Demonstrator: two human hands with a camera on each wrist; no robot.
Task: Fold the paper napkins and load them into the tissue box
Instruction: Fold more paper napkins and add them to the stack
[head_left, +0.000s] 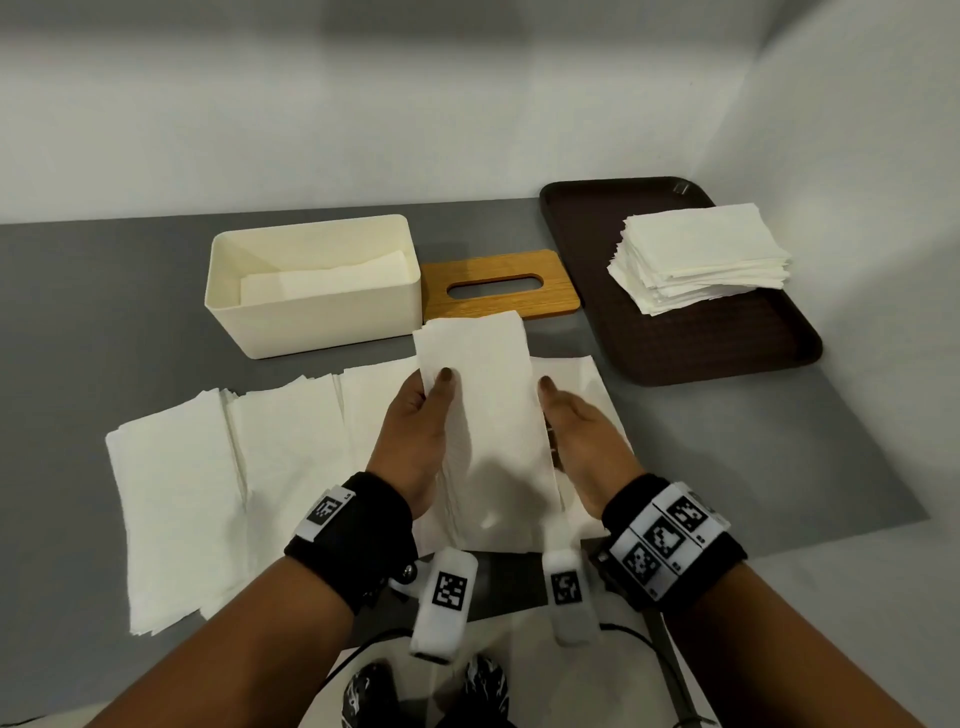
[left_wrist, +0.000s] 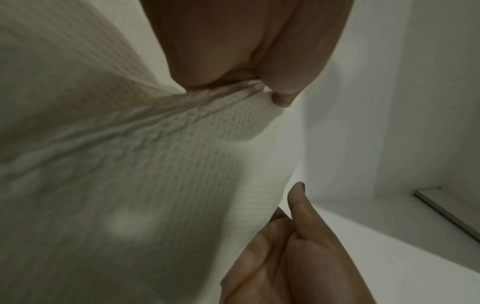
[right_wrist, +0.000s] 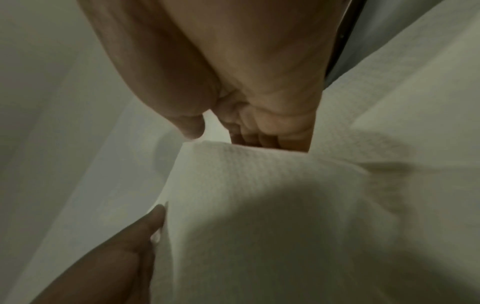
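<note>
I hold a folded white napkin (head_left: 488, 431) lengthwise above the table between both hands. My left hand (head_left: 434, 395) pinches its left edge, thumb on top; the left wrist view shows that pinch (left_wrist: 259, 88) gathering the paper. My right hand (head_left: 550, 410) grips the right edge, thumb alongside, fingers (right_wrist: 254, 135) tucked behind the napkin (right_wrist: 259, 205). Just beyond stands the open cream tissue box (head_left: 311, 322), with folded napkins (head_left: 332, 283) lying inside.
The wooden slotted lid (head_left: 563, 293) lies right of the box. A brown tray (head_left: 727, 348) at the back right carries a stack of napkins (head_left: 701, 254). Several unfolded napkins (head_left: 182, 493) are spread over the grey table (head_left: 78, 338) under and left of my hands.
</note>
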